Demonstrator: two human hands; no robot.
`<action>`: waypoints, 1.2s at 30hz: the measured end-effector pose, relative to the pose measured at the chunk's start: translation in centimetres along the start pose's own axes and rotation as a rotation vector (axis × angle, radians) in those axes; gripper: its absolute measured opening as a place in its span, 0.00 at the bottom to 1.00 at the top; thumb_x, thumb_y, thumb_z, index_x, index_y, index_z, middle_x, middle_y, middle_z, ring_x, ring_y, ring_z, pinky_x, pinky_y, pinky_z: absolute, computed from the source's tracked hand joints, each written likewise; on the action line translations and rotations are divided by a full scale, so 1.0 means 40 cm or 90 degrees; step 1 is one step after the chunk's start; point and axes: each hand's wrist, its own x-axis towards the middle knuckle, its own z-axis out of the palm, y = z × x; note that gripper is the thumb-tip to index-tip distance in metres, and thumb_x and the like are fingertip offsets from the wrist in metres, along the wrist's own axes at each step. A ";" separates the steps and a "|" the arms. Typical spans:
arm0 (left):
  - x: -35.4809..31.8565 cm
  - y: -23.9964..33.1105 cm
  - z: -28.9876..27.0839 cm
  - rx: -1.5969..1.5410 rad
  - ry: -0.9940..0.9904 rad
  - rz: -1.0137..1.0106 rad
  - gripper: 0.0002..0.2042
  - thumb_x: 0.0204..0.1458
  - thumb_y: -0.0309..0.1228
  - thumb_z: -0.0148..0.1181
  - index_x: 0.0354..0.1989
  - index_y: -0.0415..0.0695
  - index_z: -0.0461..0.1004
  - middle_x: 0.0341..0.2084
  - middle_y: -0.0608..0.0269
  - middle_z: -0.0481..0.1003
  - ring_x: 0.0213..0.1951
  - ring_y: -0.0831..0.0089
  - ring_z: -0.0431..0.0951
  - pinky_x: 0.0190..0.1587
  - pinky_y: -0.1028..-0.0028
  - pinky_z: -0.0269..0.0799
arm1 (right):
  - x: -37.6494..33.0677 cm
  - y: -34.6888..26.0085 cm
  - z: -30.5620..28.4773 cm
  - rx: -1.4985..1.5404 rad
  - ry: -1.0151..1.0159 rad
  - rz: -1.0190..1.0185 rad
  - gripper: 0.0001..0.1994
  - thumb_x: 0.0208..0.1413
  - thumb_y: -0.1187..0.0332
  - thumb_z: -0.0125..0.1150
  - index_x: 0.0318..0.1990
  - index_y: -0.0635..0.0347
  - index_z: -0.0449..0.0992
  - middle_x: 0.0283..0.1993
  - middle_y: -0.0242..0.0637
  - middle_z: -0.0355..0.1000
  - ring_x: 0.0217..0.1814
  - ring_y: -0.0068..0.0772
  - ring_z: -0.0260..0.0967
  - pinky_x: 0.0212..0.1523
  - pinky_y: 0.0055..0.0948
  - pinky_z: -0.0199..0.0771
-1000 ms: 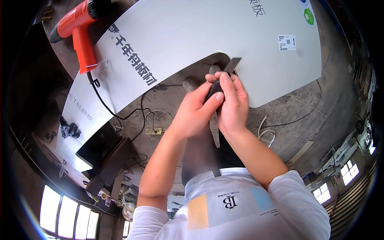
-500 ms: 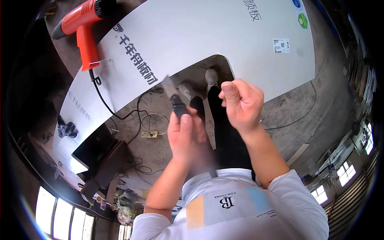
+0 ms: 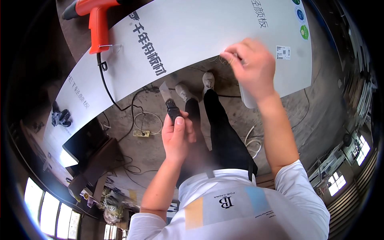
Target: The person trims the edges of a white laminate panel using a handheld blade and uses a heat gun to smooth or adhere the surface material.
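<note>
One utility knife [image 3: 170, 105] is sitting in the middle of the frame, its blade sticking out bare toward the upper left, and the left hand [image 3: 178, 138] is clamped around the dark handle with the thumb pressed on top. Up in the upper right, the right hand [image 3: 250, 66] is reaching onto the edge of the big white board [image 3: 208, 36]; its fingers are pinched together on something small there, maybe a bit of thread or film, too fine to make out. To my eye the risk is that open blade: it is hanging over the person's own legs and shoes [image 3: 196, 86], so a slip of the grip would be sending it straight down at them. If the knife goes toward the pinching fingers, a slide along the slick board could be cutting them. Cables [image 3: 146, 120] are looping on the floor below, and an orange heat gun [image 3: 96, 20] is lying on the board in the upper left, its cord trailing off the edge where a foot might be catching it.
</note>
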 end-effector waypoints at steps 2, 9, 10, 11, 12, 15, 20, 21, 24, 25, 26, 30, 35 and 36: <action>-0.009 0.000 0.005 -0.055 0.011 0.051 0.13 0.76 0.40 0.52 0.54 0.43 0.68 0.27 0.61 0.70 0.19 0.73 0.68 0.24 0.70 0.69 | -0.047 -0.041 0.023 0.051 -0.051 -0.077 0.09 0.57 0.60 0.73 0.32 0.51 0.80 0.30 0.31 0.75 0.34 0.40 0.75 0.33 0.41 0.73; -0.042 0.044 0.012 0.015 0.066 0.053 0.13 0.76 0.38 0.51 0.57 0.43 0.68 0.28 0.65 0.70 0.23 0.77 0.69 0.28 0.74 0.71 | -0.337 -0.160 0.030 0.194 -0.331 0.017 0.11 0.60 0.62 0.72 0.35 0.56 0.77 0.33 0.37 0.74 0.34 0.45 0.72 0.36 0.41 0.72; -0.050 0.043 0.010 0.015 0.067 0.067 0.13 0.76 0.38 0.51 0.57 0.43 0.68 0.28 0.65 0.70 0.23 0.77 0.69 0.28 0.74 0.71 | -0.336 -0.167 0.017 0.209 -0.397 0.061 0.10 0.60 0.62 0.72 0.39 0.58 0.79 0.38 0.38 0.77 0.38 0.44 0.75 0.39 0.39 0.75; -0.057 0.042 0.011 0.094 0.075 0.078 0.13 0.75 0.37 0.53 0.59 0.42 0.68 0.29 0.67 0.70 0.24 0.79 0.69 0.29 0.75 0.70 | -0.325 -0.178 0.012 0.209 -0.390 0.047 0.10 0.60 0.62 0.72 0.39 0.58 0.79 0.38 0.38 0.77 0.38 0.44 0.75 0.39 0.39 0.75; -0.066 0.039 0.010 0.172 0.084 0.089 0.14 0.74 0.36 0.54 0.61 0.42 0.68 0.30 0.69 0.70 0.25 0.80 0.69 0.30 0.76 0.70 | -0.301 -0.200 -0.002 0.305 -0.310 0.101 0.14 0.61 0.60 0.72 0.45 0.59 0.80 0.47 0.41 0.79 0.45 0.43 0.77 0.46 0.37 0.78; -0.105 0.047 0.025 0.457 0.119 0.194 0.20 0.68 0.29 0.59 0.66 0.35 0.69 0.43 0.61 0.77 0.43 0.73 0.78 0.50 0.72 0.75 | -0.271 -0.237 -0.042 0.506 -0.307 0.211 0.21 0.63 0.58 0.70 0.58 0.59 0.80 0.61 0.44 0.78 0.56 0.38 0.79 0.56 0.35 0.79; -0.203 0.066 0.060 0.521 0.130 0.269 0.22 0.65 0.28 0.60 0.66 0.38 0.70 0.56 0.50 0.78 0.58 0.62 0.79 0.62 0.65 0.73 | -0.251 -0.329 -0.088 0.530 -0.460 0.201 0.21 0.66 0.58 0.66 0.61 0.59 0.81 0.56 0.41 0.82 0.53 0.38 0.81 0.55 0.33 0.79; -0.223 0.062 0.053 0.516 0.161 0.290 0.22 0.65 0.28 0.60 0.66 0.38 0.70 0.56 0.50 0.78 0.58 0.62 0.79 0.62 0.65 0.73 | -0.241 -0.346 -0.095 0.534 -0.472 0.165 0.21 0.66 0.58 0.66 0.61 0.59 0.81 0.56 0.41 0.82 0.53 0.38 0.81 0.55 0.33 0.79; -0.285 0.057 0.016 0.465 0.214 0.313 0.19 0.66 0.31 0.60 0.63 0.39 0.72 0.53 0.51 0.79 0.55 0.61 0.80 0.60 0.65 0.74 | -0.199 -0.385 -0.114 0.390 -0.541 -0.005 0.18 0.66 0.58 0.65 0.56 0.58 0.84 0.52 0.42 0.84 0.53 0.40 0.82 0.55 0.35 0.79; -0.310 0.058 0.002 0.411 0.220 0.252 0.18 0.66 0.33 0.60 0.61 0.39 0.73 0.50 0.52 0.80 0.54 0.61 0.81 0.59 0.64 0.74 | -0.187 -0.396 -0.113 0.386 -0.523 -0.038 0.15 0.68 0.61 0.64 0.53 0.63 0.84 0.47 0.40 0.83 0.47 0.35 0.81 0.50 0.33 0.80; -0.338 0.064 -0.012 0.354 0.222 0.194 0.17 0.66 0.34 0.61 0.59 0.39 0.73 0.48 0.52 0.80 0.52 0.61 0.81 0.59 0.64 0.74 | -0.173 -0.403 -0.105 0.384 -0.504 -0.069 0.14 0.70 0.64 0.63 0.49 0.68 0.84 0.41 0.38 0.83 0.41 0.29 0.81 0.46 0.32 0.80; -0.459 0.027 -0.118 0.277 0.360 0.166 0.14 0.65 0.37 0.62 0.52 0.40 0.77 0.40 0.58 0.81 0.45 0.68 0.80 0.51 0.67 0.75 | -0.011 -0.378 0.079 0.317 -0.383 0.032 0.20 0.68 0.52 0.63 0.54 0.60 0.84 0.51 0.45 0.85 0.54 0.47 0.83 0.58 0.41 0.79; -0.587 -0.151 -0.291 0.209 0.485 0.136 0.15 0.65 0.40 0.63 0.50 0.40 0.78 0.34 0.66 0.78 0.36 0.77 0.76 0.43 0.71 0.73 | 0.343 -0.363 0.330 0.162 -0.108 0.141 0.39 0.62 0.36 0.65 0.58 0.72 0.79 0.57 0.53 0.82 0.60 0.47 0.81 0.61 0.43 0.77; -0.616 -0.187 -0.318 0.214 0.487 0.079 0.19 0.65 0.44 0.62 0.52 0.38 0.78 0.42 0.53 0.80 0.45 0.61 0.79 0.50 0.63 0.74 | 0.412 -0.339 0.365 0.183 -0.131 0.207 0.44 0.58 0.32 0.67 0.59 0.74 0.79 0.59 0.56 0.81 0.61 0.49 0.80 0.62 0.45 0.76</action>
